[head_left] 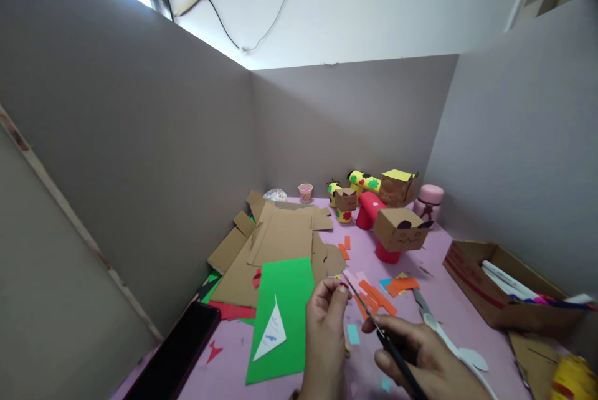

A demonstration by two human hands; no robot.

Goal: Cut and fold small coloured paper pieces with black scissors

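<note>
My left hand (326, 331) is closed in a pinch, with a small red spot at the fingertips. What it holds is too small to make out. My right hand (415, 350) grips black-handled scissors (397, 356), their thin blades pointing up and left toward the left fingertips. Under and beyond the hands lie orange paper strips (379, 298) and a light blue paper piece (354, 334). Left of my left hand, a white paper triangle (275, 334) rests on a green sheet (292, 300).
Cardboard pieces (280, 235) lie at the back left, a black phone (175, 353) at the front left. Cardboard-headed figures (400, 230) and a pink bottle (428, 202) stand at the back right. White-handled scissors (441, 331) and a box of pens (486, 306) are on the right.
</note>
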